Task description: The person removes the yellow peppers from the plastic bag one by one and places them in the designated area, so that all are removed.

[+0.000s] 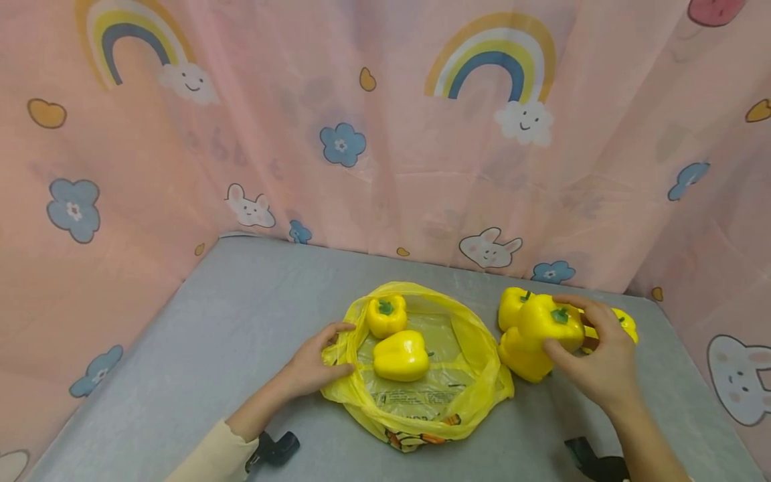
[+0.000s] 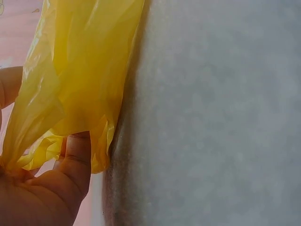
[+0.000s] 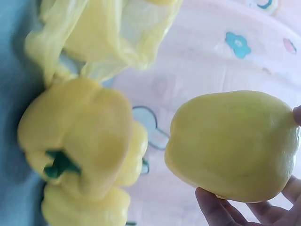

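A yellow plastic bag [image 1: 482, 328] lies with its mouth wide, two yellow bell peppers inside: one stem-up [image 1: 385, 320] at the back left, one on its side [image 1: 401, 356] in front. My left hand [image 1: 313, 363] holds the bag's left rim; in the left wrist view, the thin yellow plastic [image 2: 94, 61] passes between thumb and fingers. On the right, my right hand [image 1: 605, 368] grips another yellow bell pepper [image 1: 547, 323], lifted off the table, with its underside facing the right wrist camera. Below it, a loose bell pepper [image 3: 77, 136] sits close to the bag.
More yellow bell peppers stand on the right, one at the back [image 1: 512, 304] and one partly behind my right hand [image 1: 626, 325]. A grey table [image 1: 211, 335] spreads beneath everything. A pink patterned curtain [image 1: 397, 207] hangs along its back and sides.
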Tool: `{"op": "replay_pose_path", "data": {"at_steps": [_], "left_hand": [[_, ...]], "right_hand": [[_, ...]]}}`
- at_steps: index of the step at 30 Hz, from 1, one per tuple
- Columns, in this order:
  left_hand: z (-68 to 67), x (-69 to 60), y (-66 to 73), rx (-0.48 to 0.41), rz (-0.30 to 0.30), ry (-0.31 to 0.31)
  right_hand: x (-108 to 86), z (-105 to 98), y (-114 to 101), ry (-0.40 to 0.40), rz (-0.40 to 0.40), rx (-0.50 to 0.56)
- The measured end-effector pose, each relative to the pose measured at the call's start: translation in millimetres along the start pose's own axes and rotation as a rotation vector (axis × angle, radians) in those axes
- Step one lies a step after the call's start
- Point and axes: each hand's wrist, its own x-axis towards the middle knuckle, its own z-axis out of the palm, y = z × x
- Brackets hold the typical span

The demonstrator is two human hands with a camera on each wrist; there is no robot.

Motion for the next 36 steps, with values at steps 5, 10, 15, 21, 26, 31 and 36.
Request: {"op": "replay_pose_path", "data": {"at_steps": [5,10,15,21,26,31,36], "left_hand": [[-0.2,0.2,-0.1,-0.001,0.002,0.000],[-0.2,-0.5,0.6,-0.008,0.002,0.003],[-0.2,-1.0,1.0,-0.019,-0.008,0.002],[-0.4,-0.5,0.0,-0.011,-0.010,0.000],[-0.8,-0.6,-0.1,-0.007,0.002,-0.002],[-0.4,-0.4,-0.6,-0.012,0.011,-0.008],[-0.6,-0.6,-0.1,-0.020,-0.001,-0.004]], "right_hand": [[-1.6,-11.4,12.1,0.018,0.002,-0.008],[-4.1,-21.5,28.4,0.004,0.040,-0.078],[-4.6,-29.1,45.8,0.006,0.104,-0.122],[-5.0,-33.4,60.8,0.015,0.150,-0.155],[-6.3,-32.5,70.4,-0.016,0.152,-0.156],[-7.7,-29.4,80.4,-0.049,0.159,-0.185],[-9.4,-23.9,87.9,-0.106,0.181,-0.214]]}}
